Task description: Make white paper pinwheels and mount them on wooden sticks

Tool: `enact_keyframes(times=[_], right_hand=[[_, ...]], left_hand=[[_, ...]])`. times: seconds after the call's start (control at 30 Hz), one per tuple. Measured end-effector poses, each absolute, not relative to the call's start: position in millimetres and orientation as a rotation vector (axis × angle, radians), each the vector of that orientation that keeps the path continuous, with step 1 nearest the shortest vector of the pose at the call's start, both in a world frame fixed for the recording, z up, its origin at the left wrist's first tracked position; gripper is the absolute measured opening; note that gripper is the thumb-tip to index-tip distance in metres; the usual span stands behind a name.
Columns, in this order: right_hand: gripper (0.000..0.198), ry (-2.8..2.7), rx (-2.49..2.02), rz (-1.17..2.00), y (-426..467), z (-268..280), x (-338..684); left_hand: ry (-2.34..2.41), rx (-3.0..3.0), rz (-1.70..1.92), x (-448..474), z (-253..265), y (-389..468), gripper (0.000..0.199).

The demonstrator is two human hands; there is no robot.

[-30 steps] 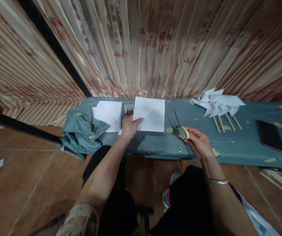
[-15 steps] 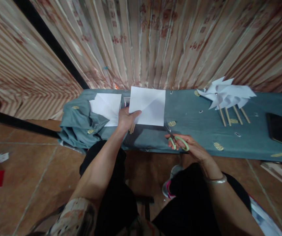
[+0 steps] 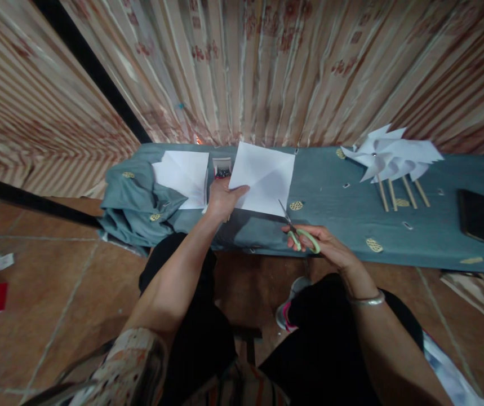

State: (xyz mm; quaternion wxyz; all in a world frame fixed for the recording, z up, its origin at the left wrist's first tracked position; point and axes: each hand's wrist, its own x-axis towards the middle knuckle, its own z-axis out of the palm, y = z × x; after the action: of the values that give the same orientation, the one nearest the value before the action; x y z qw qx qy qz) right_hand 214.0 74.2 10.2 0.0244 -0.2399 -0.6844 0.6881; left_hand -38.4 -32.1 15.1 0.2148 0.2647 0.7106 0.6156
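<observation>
My left hand [image 3: 223, 198] grips the left edge of a square sheet of white paper [image 3: 265, 175], thumb on top. The sheet shows faint diagonal creases and is tilted slightly. Scissors [image 3: 305, 239] with pale green handles sit in my right hand [image 3: 326, 245], fingers through the loops. Their blades point up at the sheet's lower right corner; whether they touch it I cannot tell. A small box [image 3: 222, 166] with dark bits inside lies just beyond my left hand. Wooden sticks beneath that hand are mostly hidden.
More white paper sheets [image 3: 186, 175] lie on the left of the green cloth [image 3: 322, 192]. Several white paper pinwheels [image 3: 394, 155] on wooden sticks lie at the right, with a black phone [image 3: 479, 217] beyond them. A patterned curtain [image 3: 258, 73] hangs behind the cloth-covered surface.
The paper in my left hand has turned a little clockwise and shifted right. The scissors' blades now overlap its lower right corner in view. More of the small box shows.
</observation>
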Motion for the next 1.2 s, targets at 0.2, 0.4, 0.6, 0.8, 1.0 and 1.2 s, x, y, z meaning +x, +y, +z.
enact_keyframes(times=[0.2, 0.4, 0.6, 0.8, 1.0, 1.2], right_hand=[[0.059, -2.128, -0.735, 2.140, 75.1, 9.7, 212.8], [0.061, -2.162, -0.753, 2.146, 74.2, 14.8, 212.5], [0.063, -2.140, -0.770, 2.158, 73.1, 16.2, 212.9], [0.066, -2.122, -0.815, 2.180, 73.3, 17.8, 212.0], [0.067, -2.133, -0.803, 2.194, 72.4, 16.2, 211.7], [0.067, -2.151, -0.779, 2.145, 70.3, 10.8, 210.9]], left_hand=[[1.944, 0.791, 1.705, -38.2, 12.4, -32.9, 0.028], [1.960, 0.778, 1.690, -38.6, 12.3, -32.0, 0.029], [1.970, 0.814, 1.693, -40.4, 9.5, -31.7, 0.031], [2.003, 0.804, 1.664, -41.3, 7.7, -31.9, 0.028], [1.983, 0.759, 1.657, -39.0, 13.1, -32.9, 0.023], [1.981, 0.753, 1.670, -38.9, 14.9, -33.9, 0.021]])
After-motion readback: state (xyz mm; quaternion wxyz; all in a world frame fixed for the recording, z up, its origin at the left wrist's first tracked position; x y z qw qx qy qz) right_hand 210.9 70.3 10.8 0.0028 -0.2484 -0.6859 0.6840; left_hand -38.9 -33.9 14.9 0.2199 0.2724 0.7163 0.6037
